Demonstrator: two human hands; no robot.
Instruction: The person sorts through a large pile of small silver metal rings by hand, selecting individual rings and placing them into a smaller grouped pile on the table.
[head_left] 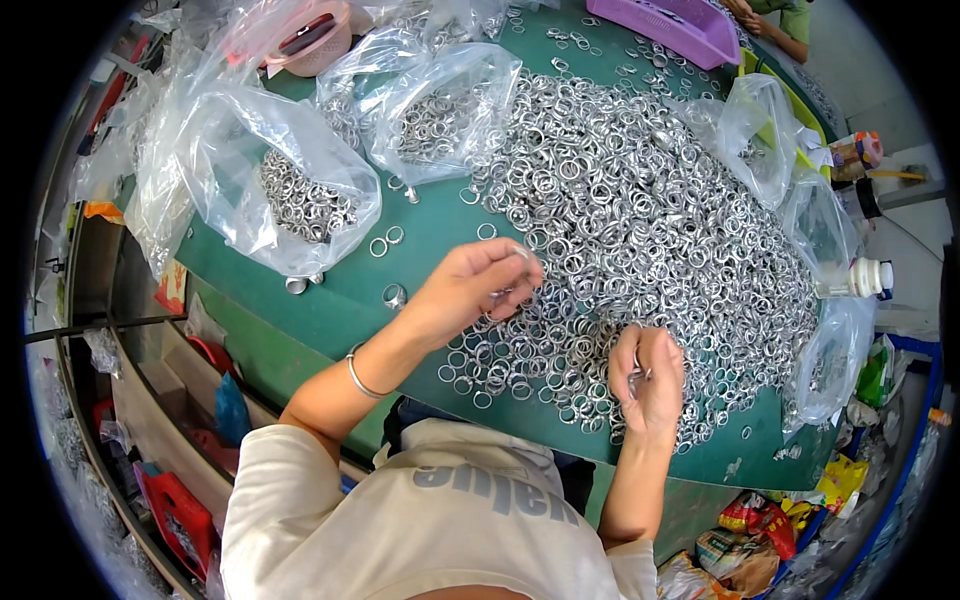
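A broad heap of silvery metal rings [620, 190] is spread over the green table [290, 310]. Above its near left edge is my left hand [485, 282], with thumb and fingers curled together; what sits between them is too small to make out. A metal bangle [362, 372] circles that wrist. My right hand [650, 378] is closed over the near edge of the heap, and silvery metal, seemingly rings, shows within its curled fingers. Left of the heap lie a few loose rings, among them a wider ring [394, 296].
Clear plastic bags of rings [310, 200] lie open at the left and back. A pink basket [315, 45] and a purple basket [675, 30] stand at the far side. More plastic bags [840, 350] and a white bottle [868, 278] line the right edge. Another person's arm [790, 45] appears far right.
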